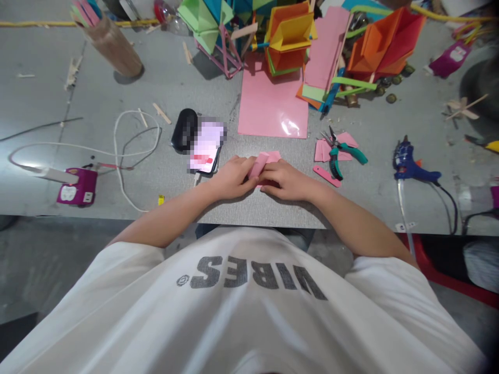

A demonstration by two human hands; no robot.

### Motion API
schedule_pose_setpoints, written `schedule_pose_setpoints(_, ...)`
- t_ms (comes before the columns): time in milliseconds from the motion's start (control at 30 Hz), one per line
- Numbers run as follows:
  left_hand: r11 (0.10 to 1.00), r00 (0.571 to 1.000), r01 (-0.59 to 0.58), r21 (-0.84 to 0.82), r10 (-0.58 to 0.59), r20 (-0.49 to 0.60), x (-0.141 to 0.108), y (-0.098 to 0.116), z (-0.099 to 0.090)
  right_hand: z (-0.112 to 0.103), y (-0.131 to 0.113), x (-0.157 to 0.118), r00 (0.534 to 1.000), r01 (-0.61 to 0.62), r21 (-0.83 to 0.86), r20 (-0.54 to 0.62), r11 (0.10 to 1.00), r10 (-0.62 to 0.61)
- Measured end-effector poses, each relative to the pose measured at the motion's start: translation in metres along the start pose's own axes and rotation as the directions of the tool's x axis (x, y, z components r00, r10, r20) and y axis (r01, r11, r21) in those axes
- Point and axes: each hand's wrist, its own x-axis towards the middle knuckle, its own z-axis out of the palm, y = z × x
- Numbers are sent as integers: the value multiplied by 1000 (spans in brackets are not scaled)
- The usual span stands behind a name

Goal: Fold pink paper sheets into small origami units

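Between my two hands, close to the table's front edge, is a piece of folded pink paper (259, 165). My left hand (238, 176) grips its left side, fingers closed and thumb toward me. On the other side my right hand (284, 179) has its fingers curled over the paper. Parts of the paper are hidden under the fingers. Beyond the hands lies a larger pink sheet (268, 111). Smaller pink pieces (322, 150) rest to the right, with green-handled pliers (336, 156) on top of them.
A phone (206, 145) and a black case (184, 130) lie left of my hands. At right is a blue glue gun (415, 163) with its cord. Folded paper shapes in orange and yellow (290, 39) stand at the back. A white cable (117, 150) loops across the left.
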Motion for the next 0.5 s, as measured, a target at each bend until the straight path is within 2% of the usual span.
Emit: schedule_pose_setpoints(500, 1000, 1000, -4, -3, 4, 7, 0, 0, -1, 0, -1, 0, 1000, -17, 2, 7, 1000, 17)
